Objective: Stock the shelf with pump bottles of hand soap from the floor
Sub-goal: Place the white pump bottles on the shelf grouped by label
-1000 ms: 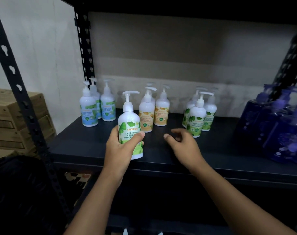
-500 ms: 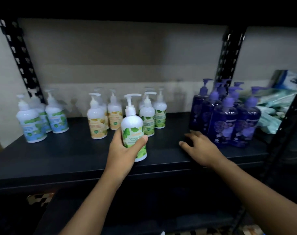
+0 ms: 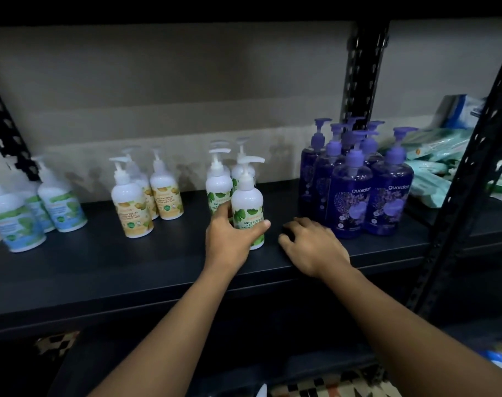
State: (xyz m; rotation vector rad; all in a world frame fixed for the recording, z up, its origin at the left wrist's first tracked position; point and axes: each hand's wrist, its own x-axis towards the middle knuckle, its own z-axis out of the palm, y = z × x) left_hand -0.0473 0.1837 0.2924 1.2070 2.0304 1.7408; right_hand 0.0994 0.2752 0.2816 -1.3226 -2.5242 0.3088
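Observation:
My left hand (image 3: 229, 239) grips a white pump bottle with a green leaf label (image 3: 247, 200), standing upright on the dark shelf board (image 3: 115, 267) just in front of the other green-label bottles (image 3: 217, 186). My right hand (image 3: 312, 245) rests palm down on the shelf near its front edge, fingers loosely curled, holding nothing. Yellow-label bottles (image 3: 132, 204) stand to the left, blue-label bottles (image 3: 13, 222) at the far left.
Several purple pump bottles (image 3: 350, 202) stand close to the right of my right hand. Green and blue packets (image 3: 433, 167) lie beyond a black perforated upright (image 3: 467, 181). Another upright (image 3: 358, 75) is at the back, and a lower shelf sits below.
My left hand has slid the green-label bottle right and back toward the green group. My right hand stayed on the shelf. The view has swung right, bringing the purple bottles in.

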